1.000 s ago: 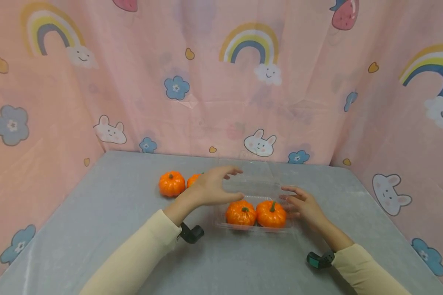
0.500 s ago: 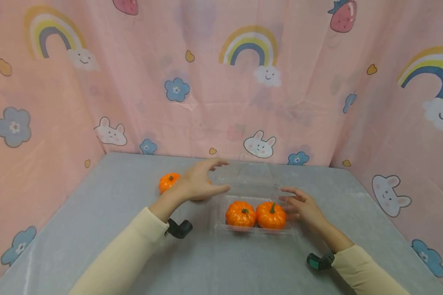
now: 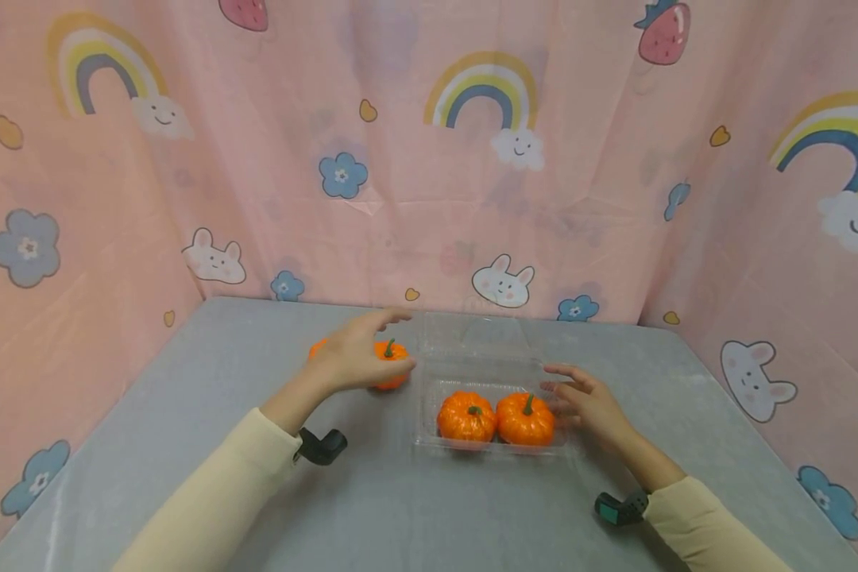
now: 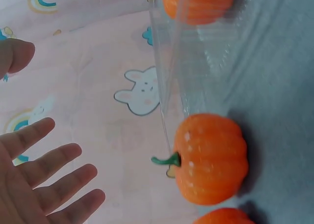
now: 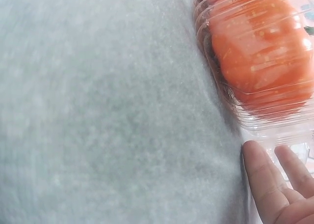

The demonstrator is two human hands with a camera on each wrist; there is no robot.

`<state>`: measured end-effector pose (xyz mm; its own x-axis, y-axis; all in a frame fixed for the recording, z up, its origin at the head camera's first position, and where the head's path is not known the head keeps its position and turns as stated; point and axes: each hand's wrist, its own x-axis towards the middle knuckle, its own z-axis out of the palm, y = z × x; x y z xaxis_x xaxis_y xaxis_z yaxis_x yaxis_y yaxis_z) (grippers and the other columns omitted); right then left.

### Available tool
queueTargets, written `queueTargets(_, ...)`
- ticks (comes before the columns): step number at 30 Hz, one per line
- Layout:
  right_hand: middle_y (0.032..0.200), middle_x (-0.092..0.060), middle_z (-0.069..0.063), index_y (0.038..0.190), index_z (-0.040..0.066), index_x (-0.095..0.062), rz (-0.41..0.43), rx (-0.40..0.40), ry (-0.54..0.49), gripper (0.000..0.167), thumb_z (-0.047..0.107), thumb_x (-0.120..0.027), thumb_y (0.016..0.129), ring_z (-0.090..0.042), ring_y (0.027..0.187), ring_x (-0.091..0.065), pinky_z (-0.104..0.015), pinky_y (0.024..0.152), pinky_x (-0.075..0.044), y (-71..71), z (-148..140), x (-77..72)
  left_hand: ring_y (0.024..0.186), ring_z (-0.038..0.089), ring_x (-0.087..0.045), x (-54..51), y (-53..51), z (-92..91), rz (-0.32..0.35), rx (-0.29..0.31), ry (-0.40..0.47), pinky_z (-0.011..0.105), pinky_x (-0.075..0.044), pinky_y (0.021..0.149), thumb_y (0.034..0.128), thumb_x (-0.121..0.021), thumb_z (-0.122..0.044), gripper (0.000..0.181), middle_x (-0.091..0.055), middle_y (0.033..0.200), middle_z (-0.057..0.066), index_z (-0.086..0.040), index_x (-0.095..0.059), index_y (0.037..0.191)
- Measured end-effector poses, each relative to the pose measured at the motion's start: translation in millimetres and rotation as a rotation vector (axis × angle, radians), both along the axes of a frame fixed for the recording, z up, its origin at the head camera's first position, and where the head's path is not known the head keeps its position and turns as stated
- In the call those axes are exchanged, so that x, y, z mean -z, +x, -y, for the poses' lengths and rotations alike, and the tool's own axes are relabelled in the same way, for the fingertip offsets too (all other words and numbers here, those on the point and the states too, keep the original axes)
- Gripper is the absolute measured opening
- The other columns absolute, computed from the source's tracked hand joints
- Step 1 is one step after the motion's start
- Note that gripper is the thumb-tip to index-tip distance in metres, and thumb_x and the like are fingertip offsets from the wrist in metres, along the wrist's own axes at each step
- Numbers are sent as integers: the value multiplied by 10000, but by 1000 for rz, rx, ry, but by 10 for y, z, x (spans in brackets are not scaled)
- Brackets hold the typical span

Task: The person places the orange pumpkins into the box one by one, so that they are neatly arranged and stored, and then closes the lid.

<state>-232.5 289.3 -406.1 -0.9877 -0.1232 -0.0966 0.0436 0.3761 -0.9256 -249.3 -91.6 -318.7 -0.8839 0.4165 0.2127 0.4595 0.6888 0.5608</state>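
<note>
A clear plastic clamshell box (image 3: 429, 413) stands on the table with its lid (image 3: 475, 338) folded back. Two small orange pumpkins sit side by side in its front half, the left pumpkin (image 3: 466, 421) and the right pumpkin (image 3: 526, 421). My left hand (image 3: 357, 353) hovers over two loose pumpkins left of the box, fingers spread and holding nothing. It partly hides the nearer loose pumpkin (image 3: 393, 377) and nearly all of the farther one (image 3: 317, 347). In the left wrist view, the green-stemmed loose pumpkin (image 4: 211, 157) lies apart from the fingers. At the box's right end rests my right hand (image 3: 589, 401), fingers loosely extended.
The grey-covered table (image 3: 429, 508) carries everything. A pink printed curtain (image 3: 400, 222) rises along its back and both sides. Each wrist wears a dark camera mount, such as the left mount (image 3: 322, 446).
My left hand has moved left, away from above the box, to over the loose pumpkins. The right hand and the boxed pumpkins have stayed in place.
</note>
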Motion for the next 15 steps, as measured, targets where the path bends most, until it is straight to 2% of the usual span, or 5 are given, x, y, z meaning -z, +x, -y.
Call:
queueTargets(7,1407,-455,-306,1441,39,-368,-5,-6,-2,486,268,-438,1018,-262,984,-674,-396,783,-590,-4,-5,20,1274,251,-506,38,-5,154,-3,-63,-29,500,-455,1010,791,-668,-505,655,-519,1410,-14,-251,-498,1370)
queueTargets(15,1409,-450,-309,1442,38,-364,0,-4,-9,492,275,-442,1018,-226,964,-678,-396,783,-590,-4,3,7,1262,279,-514,94,-24,302,-56,-107,-61,512,-450,1012,781,-687,-465,666,-530,1402,14,-182,-519,1360)
